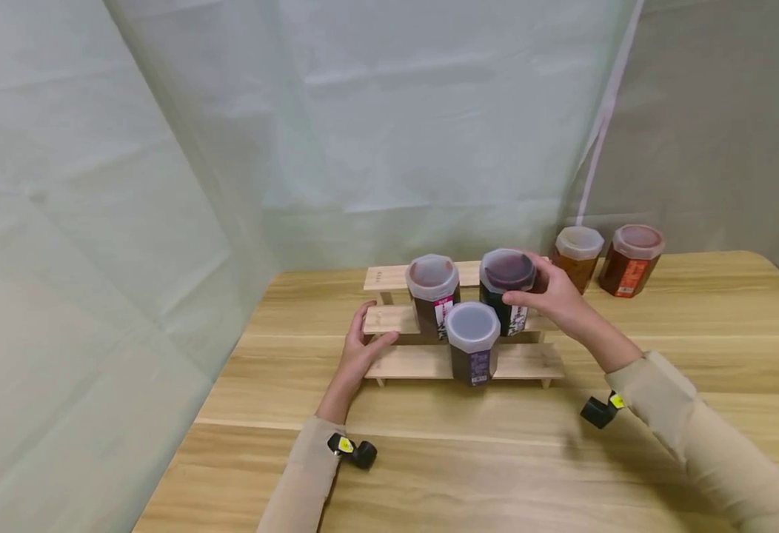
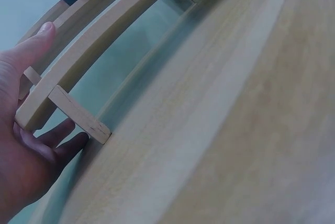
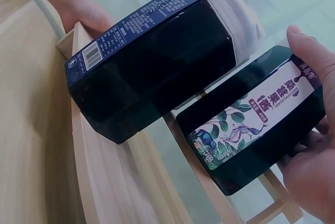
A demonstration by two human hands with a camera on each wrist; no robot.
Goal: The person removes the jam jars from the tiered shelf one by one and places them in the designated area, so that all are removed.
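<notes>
Three jars sit on the wooden rack (image 1: 423,361); two more stand far back. My left hand (image 1: 360,348) presses spread fingers on the rack's end. My right hand (image 1: 552,295) curls around the dark jar (image 1: 508,285) on the middle step. It has a flowery label.

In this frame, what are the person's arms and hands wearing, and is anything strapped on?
Both hands, the left hand and the right hand, are bare. Each arm has a long beige sleeve reaching to the wrist. A small black camera unit with a yellow marking sits at the left wrist, and a matching one at the right wrist. No cables show.
</notes>
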